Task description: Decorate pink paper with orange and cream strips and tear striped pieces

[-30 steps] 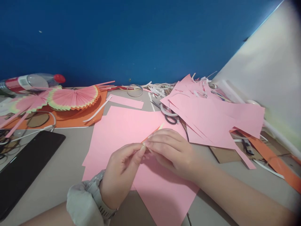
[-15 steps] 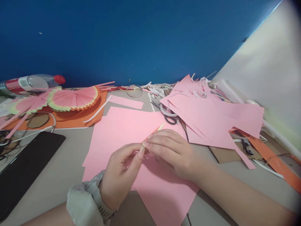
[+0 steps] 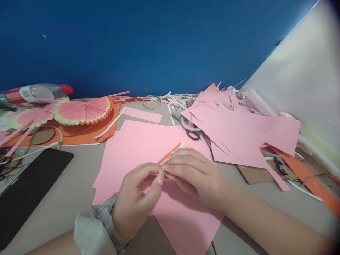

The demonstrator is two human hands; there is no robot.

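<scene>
Soft light, diffuse shadows, darkened right corners

A narrow orange paper strip (image 3: 169,153) is over rectangular pink paper sheets (image 3: 138,141), right of a flat black rectangular phone (image 3: 37,187).

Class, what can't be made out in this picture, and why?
Small piece in the left hand: head view, mostly covered by fingers.
Pale yellow strip: head view, lower part behind the right hand.
Scissors: head view, partly under pink sheets.
Smartphone: head view, cut by left edge.
Bottle label: head view, wording too small.
</scene>
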